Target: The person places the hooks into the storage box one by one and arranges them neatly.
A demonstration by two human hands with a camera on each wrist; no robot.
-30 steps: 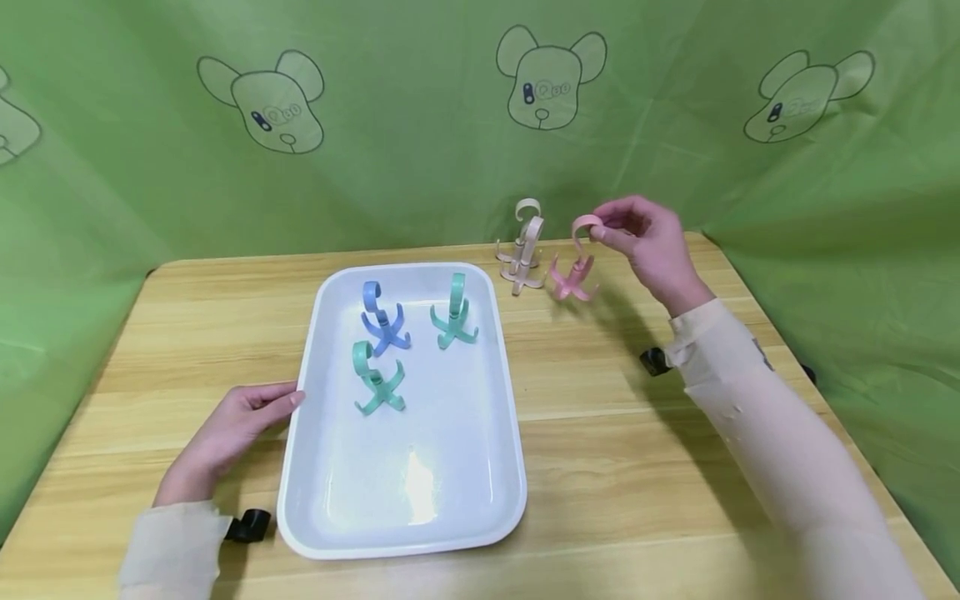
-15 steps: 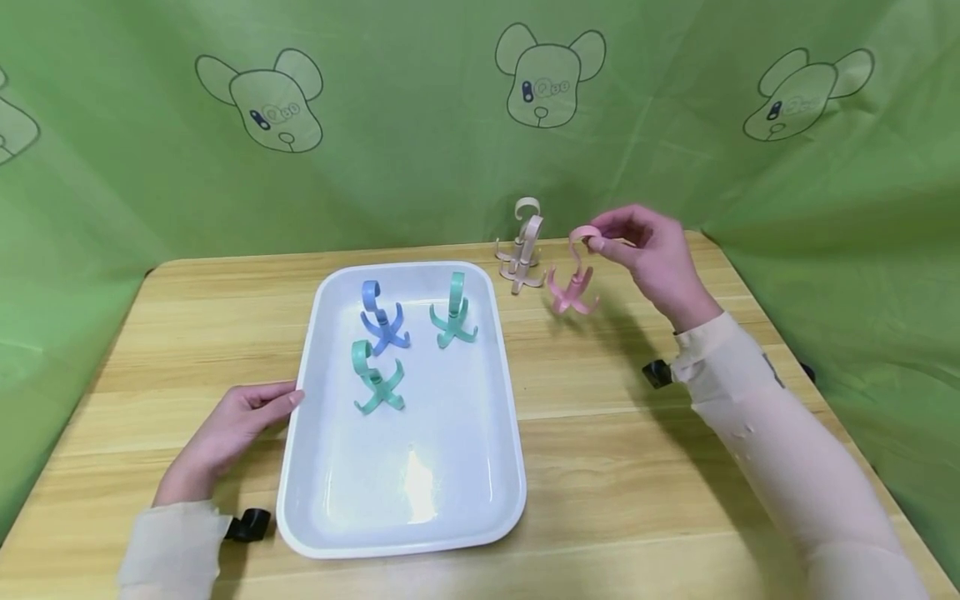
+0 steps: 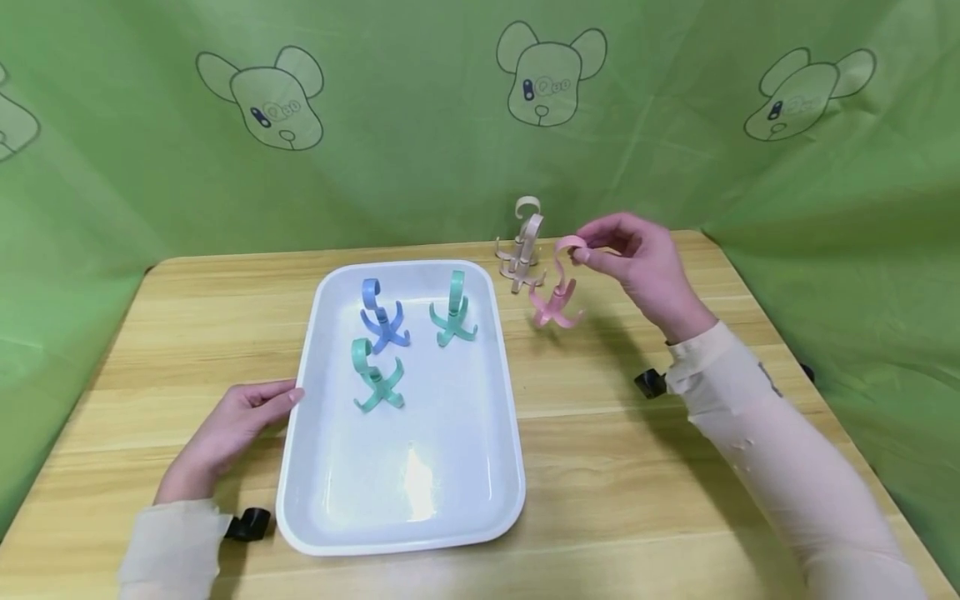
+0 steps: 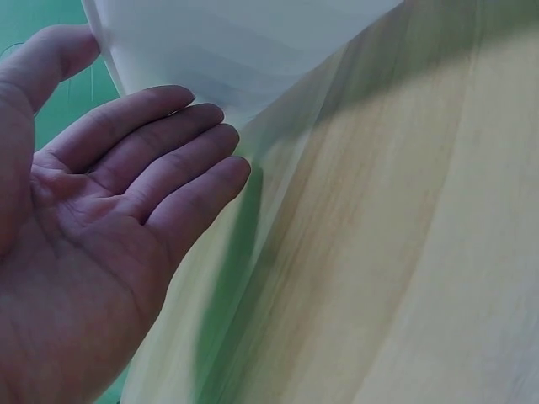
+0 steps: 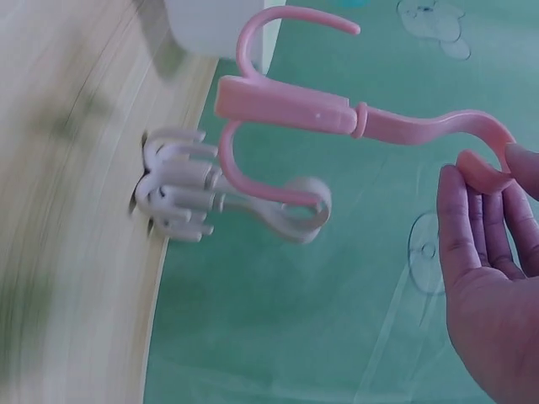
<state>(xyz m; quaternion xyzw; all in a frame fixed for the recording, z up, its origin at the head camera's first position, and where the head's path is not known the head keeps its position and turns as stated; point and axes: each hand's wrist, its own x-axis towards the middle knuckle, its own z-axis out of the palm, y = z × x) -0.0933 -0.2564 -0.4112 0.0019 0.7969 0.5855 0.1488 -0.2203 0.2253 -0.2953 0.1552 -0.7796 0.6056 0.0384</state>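
Note:
My right hand (image 3: 626,258) pinches the curved top of a pink hanging hook (image 3: 557,302) between thumb and fingers. The hook hangs over the wood, its several prongs spread at the bottom; the right wrist view shows its long stem (image 5: 286,108). My left hand (image 3: 243,421) holds the left rim of a white tray (image 3: 517,467). In the left wrist view the thumb lies on the rim and the nearly straight fingers (image 4: 181,181) are along the outer wall. Standing in the tray are a blue hook (image 3: 385,325) and two green hooks (image 3: 453,321), one nearer the front.
Two pale beige hooks (image 3: 521,262) stand close together at the table's back edge, just left of the pink one. The wooden table (image 3: 600,467) stretches to the right of the tray. A green curtain (image 3: 420,125) with bear-head drawings hangs behind.
My right hand has brought the pink hook left and toward the front, past the beige hooks. The left hand and tray have stayed in place.

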